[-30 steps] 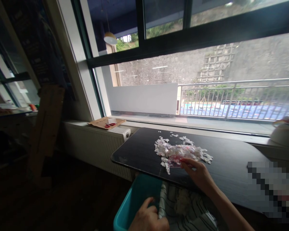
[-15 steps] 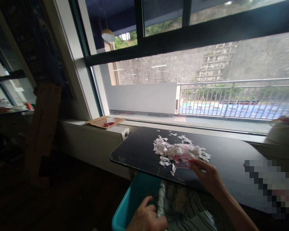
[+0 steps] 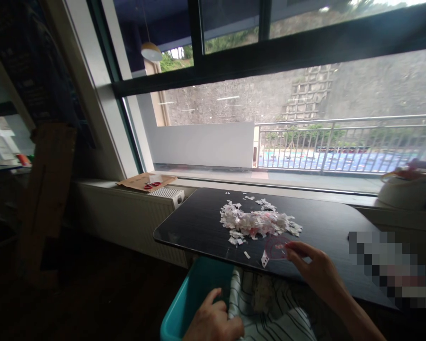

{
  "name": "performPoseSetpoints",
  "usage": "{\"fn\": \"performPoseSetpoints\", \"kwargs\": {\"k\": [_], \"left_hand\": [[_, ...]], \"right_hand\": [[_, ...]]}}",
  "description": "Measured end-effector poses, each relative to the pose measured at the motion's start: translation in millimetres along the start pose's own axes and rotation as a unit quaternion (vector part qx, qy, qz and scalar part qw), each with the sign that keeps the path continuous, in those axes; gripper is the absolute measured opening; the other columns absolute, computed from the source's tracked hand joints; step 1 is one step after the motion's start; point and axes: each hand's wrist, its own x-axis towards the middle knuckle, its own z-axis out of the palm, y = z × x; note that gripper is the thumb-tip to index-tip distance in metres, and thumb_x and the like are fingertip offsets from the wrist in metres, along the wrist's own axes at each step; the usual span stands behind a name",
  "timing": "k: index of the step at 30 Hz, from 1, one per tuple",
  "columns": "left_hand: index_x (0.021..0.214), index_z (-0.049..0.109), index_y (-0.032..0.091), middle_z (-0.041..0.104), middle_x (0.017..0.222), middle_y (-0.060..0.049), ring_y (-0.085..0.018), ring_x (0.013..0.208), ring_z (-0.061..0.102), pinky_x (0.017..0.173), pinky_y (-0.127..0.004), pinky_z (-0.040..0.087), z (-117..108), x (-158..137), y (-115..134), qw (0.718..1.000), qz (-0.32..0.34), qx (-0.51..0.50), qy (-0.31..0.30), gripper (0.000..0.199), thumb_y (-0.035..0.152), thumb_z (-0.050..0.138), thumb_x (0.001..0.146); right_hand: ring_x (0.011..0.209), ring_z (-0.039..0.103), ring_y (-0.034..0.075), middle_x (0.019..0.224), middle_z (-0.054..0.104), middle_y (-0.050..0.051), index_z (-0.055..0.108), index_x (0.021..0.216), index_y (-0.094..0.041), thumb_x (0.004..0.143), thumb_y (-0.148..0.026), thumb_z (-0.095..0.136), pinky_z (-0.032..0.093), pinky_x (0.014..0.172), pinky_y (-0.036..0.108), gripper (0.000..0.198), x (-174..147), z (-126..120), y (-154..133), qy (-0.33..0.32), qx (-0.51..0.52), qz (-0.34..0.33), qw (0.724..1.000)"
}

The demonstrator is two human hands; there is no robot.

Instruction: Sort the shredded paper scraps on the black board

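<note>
possibly risking flicking white scraps (image 3: 259, 222) off the table's (image 3: 326, 227) near edge by sweeping the clear pink plastic (image 3: 275, 247) too low. reaching in from the right with the right hand (image 3: 315, 266), pinching the plastic just in front of the scraps. curling the left hand (image 3: 216, 318) by the bin (image 3: 175, 303), showing too little to tell whether gripping.

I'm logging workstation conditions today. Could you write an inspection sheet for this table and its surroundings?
Surface: dark table, partly hidden by a pixelated patch at right.
Job's things: paper scraps heaped on top; teal bin below the near edge.
Clutter: red-handled scissors on a brown sheet near the window.
Right hand: grip closed on a clear pink-tinged piece.
Left hand: at the bin, beside striped cloth; hold unclear.
Cables: cord of a hanging lamp, seen through the window; otherwise nothing seen.
Surroundings: radiator, upright cardboard.
</note>
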Motion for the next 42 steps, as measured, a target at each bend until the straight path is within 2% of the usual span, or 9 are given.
{"fn": "performPoseSetpoints", "kwargs": {"k": [9, 13, 18, 22, 25, 28, 36, 42], "left_hand": [[0.079, 0.065, 0.025, 0.051, 0.05, 0.007, -0.013, 0.059, 0.054, 0.097, -0.041, 0.04, -4.9, 12.3, 7.7, 0.999, -0.004, -0.009, -0.04, 0.007, 0.023, 0.071, 0.078], [0.079, 0.065, 0.025, 0.05, 0.049, 0.007, -0.013, 0.058, 0.054, 0.097, -0.042, 0.04, -2.7, 13.9, 8.2, 0.999, 0.008, -0.008, -0.041, 0.008, 0.024, 0.073, 0.077], [0.079, 0.064, 0.025, 0.05, 0.05, 0.007, -0.014, 0.058, 0.053, 0.097, -0.042, 0.039, -1.1, 14.5, 6.6, 0.998, 0.014, 0.0, -0.057, 0.006, 0.027, 0.071, 0.079], [0.08, 0.064, 0.025, 0.051, 0.05, 0.007, -0.014, 0.059, 0.054, 0.097, -0.043, 0.038, -3.4, 15.2, 6.7, 0.997, 0.011, -0.006, -0.071, 0.005, 0.027, 0.069, 0.08], [0.078, 0.064, 0.024, 0.05, 0.048, 0.006, -0.014, 0.057, 0.053, 0.097, -0.041, 0.038, -4.8, 14.2, 5.9, 0.998, 0.011, -0.001, -0.056, 0.009, 0.029, 0.064, 0.085], [0.078, 0.065, 0.023, 0.052, 0.048, 0.006, -0.015, 0.057, 0.054, 0.096, -0.04, 0.039, -7.2, 12.2, 4.3, 0.999, 0.009, 0.003, -0.044, 0.011, 0.031, 0.062, 0.086], [0.078, 0.063, 0.023, 0.058, 0.06, 0.006, -0.015, 0.064, 0.057, 0.1, -0.039, 0.034, -22.0, 10.7, 3.0, 0.995, -0.041, -0.03, -0.081, 0.005, 0.028, 0.065, 0.077], [0.079, 0.062, 0.023, 0.057, 0.06, 0.006, -0.015, 0.065, 0.057, 0.099, -0.04, 0.035, -24.5, 8.9, 2.5, 0.995, -0.044, -0.035, -0.08, 0.006, 0.028, 0.065, 0.077]], "right_hand": [[0.08, 0.073, 0.024, 0.086, 0.078, 0.001, 0.075, 0.085, -0.029, 0.078, -0.043, 0.057, 0.056, 0.069, 0.029, 0.024, -19.2, -14.9, -2.2, -0.005, -0.056, -0.019, 0.998], [0.081, 0.072, 0.024, 0.089, 0.077, 0.003, 0.074, 0.087, -0.028, 0.081, -0.042, 0.054, 0.055, 0.069, 0.03, 0.025, -24.5, -14.5, -7.5, 0.028, -0.064, -0.032, 0.997], [0.079, 0.072, 0.023, 0.088, 0.077, 0.002, 0.074, 0.087, -0.029, 0.081, -0.043, 0.056, 0.056, 0.068, 0.029, 0.023, -26.6, -12.2, -7.1, 0.012, -0.057, -0.052, 0.997], [0.083, 0.07, 0.023, 0.093, 0.075, 0.003, 0.074, 0.093, -0.029, 0.085, -0.043, 0.053, 0.054, 0.073, 0.03, 0.026, -17.3, -1.5, -21.1, -0.005, -0.035, -0.082, 0.996], [0.083, 0.068, 0.023, 0.089, 0.075, 0.004, 0.075, 0.093, -0.028, 0.089, -0.04, 0.05, 0.052, 0.075, 0.032, 0.028, -6.5, 13.5, -36.4, -0.036, -0.025, -0.132, 0.99], [0.084, 0.068, 0.023, 0.09, 0.076, 0.005, 0.075, 0.094, -0.026, 0.09, -0.035, 0.049, 0.05, 0.078, 0.034, 0.027, -0.2, 25.4, -43.2, -0.044, -0.018, -0.156, 0.987], [0.084, 0.068, 0.023, 0.087, 0.076, 0.004, 0.075, 0.088, -0.027, 0.087, -0.037, 0.05, 0.05, 0.082, 0.036, 0.027, -8.0, 21.0, -39.2, -0.052, -0.015, -0.124, 0.991], [0.083, 0.068, 0.024, 0.087, 0.076, 0.005, 0.074, 0.087, -0.026, 0.084, -0.035, 0.052, 0.052, 0.079, 0.036, 0.024, -9.9, 20.2, -40.6, -0.05, -0.028, -0.122, 0.991]]}}
